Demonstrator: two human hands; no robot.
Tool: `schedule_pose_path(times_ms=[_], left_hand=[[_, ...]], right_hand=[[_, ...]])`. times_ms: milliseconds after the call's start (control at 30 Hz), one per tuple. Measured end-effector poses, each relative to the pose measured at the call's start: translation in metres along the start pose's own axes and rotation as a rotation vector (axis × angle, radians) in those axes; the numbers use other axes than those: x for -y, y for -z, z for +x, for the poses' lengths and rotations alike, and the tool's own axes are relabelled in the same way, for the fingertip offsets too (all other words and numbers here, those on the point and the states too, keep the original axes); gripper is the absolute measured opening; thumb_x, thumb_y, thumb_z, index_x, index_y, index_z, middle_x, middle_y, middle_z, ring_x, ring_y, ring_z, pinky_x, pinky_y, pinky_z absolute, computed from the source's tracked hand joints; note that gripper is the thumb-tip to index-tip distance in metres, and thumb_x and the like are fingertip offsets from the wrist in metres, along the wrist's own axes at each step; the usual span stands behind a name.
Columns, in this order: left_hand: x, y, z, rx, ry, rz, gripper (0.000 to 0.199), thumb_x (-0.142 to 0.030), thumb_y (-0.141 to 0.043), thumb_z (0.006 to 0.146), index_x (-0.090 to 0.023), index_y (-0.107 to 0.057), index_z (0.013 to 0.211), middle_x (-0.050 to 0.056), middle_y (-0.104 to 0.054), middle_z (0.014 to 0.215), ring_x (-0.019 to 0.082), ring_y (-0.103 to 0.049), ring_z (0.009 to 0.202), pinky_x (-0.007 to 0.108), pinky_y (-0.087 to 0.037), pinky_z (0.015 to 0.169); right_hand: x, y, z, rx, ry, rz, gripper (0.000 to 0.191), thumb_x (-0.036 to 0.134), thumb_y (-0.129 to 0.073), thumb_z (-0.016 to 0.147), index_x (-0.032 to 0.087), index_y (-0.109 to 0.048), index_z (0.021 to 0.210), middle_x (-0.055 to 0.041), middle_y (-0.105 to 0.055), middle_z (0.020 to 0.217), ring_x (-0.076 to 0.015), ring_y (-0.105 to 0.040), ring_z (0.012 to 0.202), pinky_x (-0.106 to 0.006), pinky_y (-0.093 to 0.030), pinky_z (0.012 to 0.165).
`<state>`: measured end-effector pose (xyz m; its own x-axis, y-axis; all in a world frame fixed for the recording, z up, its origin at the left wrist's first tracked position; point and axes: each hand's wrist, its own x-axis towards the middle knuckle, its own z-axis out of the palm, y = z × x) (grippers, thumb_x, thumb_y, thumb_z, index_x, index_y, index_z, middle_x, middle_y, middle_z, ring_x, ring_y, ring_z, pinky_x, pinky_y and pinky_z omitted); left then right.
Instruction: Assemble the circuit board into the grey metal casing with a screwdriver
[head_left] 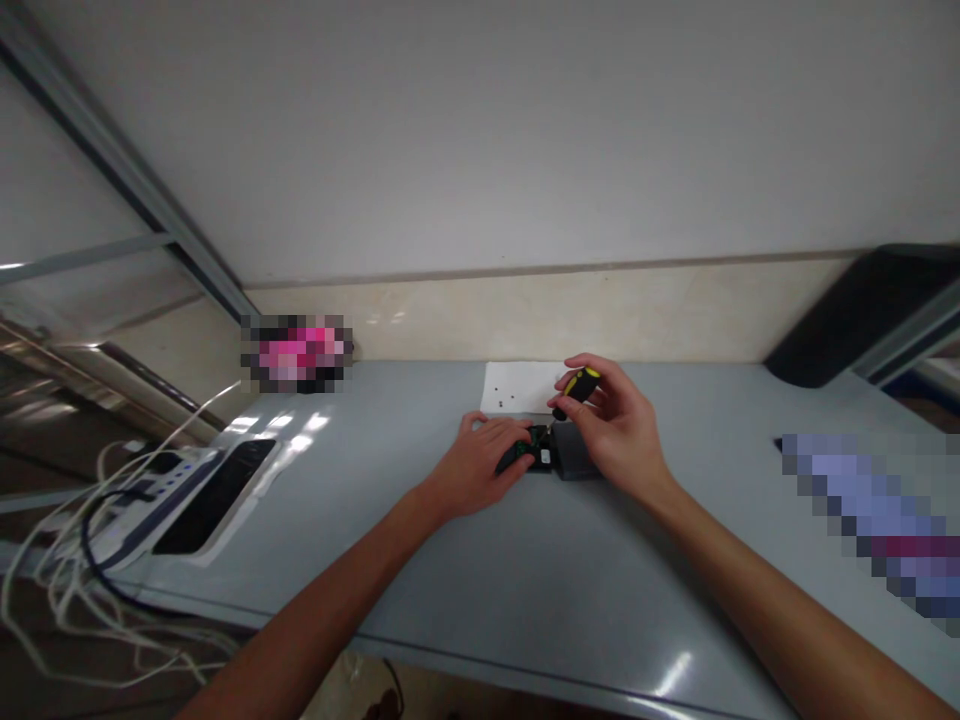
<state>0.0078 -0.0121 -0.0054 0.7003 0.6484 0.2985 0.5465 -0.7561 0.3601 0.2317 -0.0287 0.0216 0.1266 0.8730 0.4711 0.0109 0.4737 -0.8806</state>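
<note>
My right hand [622, 425] grips a screwdriver [582, 386] with a black and yellow handle, tilted so its tip points down and to the left. Under that tip lies an opened black electronic device [541, 458] with a bit of green circuit board showing; I cannot make out whether the tip touches it. My left hand [487, 455] is closed around the device's left side and steadies it on the table. Between the device and my right hand sits a dark grey flat-sided piece [574, 455], partly hidden by the hand. Just behind, several tiny dark parts lie on a white sheet [525, 380].
On the left are a black phone-like slab [217, 497], a power strip [161, 500] and tangled cables [67, 600]. A blurred-out pink item [304, 350] stands at the back left. A black cylinder-like object [847, 320] leans back right, above another blurred-out item [877, 520]. A wall closes off the grey table [480, 590].
</note>
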Motion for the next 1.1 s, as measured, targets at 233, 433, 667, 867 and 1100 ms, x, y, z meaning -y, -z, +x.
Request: schedule_pose_path(times_ms=[233,433,667,867,1100], left_hand=[[0.0008,-0.0015,-0.0005,-0.013,-0.003,-0.001,0.020,-0.037,-0.052,0.112,-0.027,-0.061,0.127,0.009,-0.068,0.151,0.025,-0.062,0.141,0.053,-0.031,0.120],[0.0006,-0.0007,-0.0004,-0.004,-0.004,0.000,0.020,-0.036,-0.052,0.112,-0.026,-0.062,0.127,0.008,-0.068,0.152,0.025,-0.063,0.140,0.053,-0.032,0.119],[0.0006,-0.0009,-0.0002,-0.002,-0.004,0.014,0.022,-0.035,-0.050,0.112,-0.027,-0.062,0.128,0.008,-0.069,0.151,0.025,-0.062,0.141,0.053,-0.032,0.120],[0.0009,-0.0012,-0.0002,-0.016,-0.013,-0.003,0.018,-0.034,-0.050,0.112,-0.027,-0.061,0.125,0.008,-0.069,0.151,0.024,-0.063,0.141,0.052,-0.031,0.119],[0.0016,-0.0013,-0.0005,-0.009,-0.013,0.016,0.017,-0.034,-0.051,0.113,-0.027,-0.061,0.124,0.007,-0.067,0.153,0.024,-0.062,0.141,0.052,-0.032,0.119]], right_hand=[[-0.0007,-0.0011,0.0007,-0.039,0.032,-0.010,0.039,0.027,-0.081,0.089,0.031,-0.068,0.125,-0.0024,-0.071,0.109,-0.0188,-0.072,0.096,-0.035,-0.066,0.082],[0.0017,-0.0020,-0.0006,-0.006,-0.003,0.008,0.039,0.027,-0.081,0.088,0.029,-0.068,0.125,-0.0025,-0.071,0.106,-0.0182,-0.072,0.092,-0.034,-0.065,0.081],[-0.0006,0.0001,-0.0006,-0.037,0.052,-0.073,0.035,0.026,-0.079,0.089,0.029,-0.068,0.122,-0.0034,-0.072,0.108,-0.0198,-0.073,0.098,-0.034,-0.064,0.080],[-0.0024,-0.0004,-0.0014,-0.031,0.051,-0.059,0.035,0.025,-0.079,0.090,0.030,-0.068,0.123,-0.0033,-0.072,0.110,-0.0198,-0.072,0.101,-0.034,-0.064,0.082],[0.0004,-0.0012,-0.0007,-0.051,0.057,-0.042,0.034,0.024,-0.081,0.088,0.029,-0.068,0.119,-0.0024,-0.071,0.108,-0.0188,-0.072,0.097,-0.033,-0.063,0.080]])
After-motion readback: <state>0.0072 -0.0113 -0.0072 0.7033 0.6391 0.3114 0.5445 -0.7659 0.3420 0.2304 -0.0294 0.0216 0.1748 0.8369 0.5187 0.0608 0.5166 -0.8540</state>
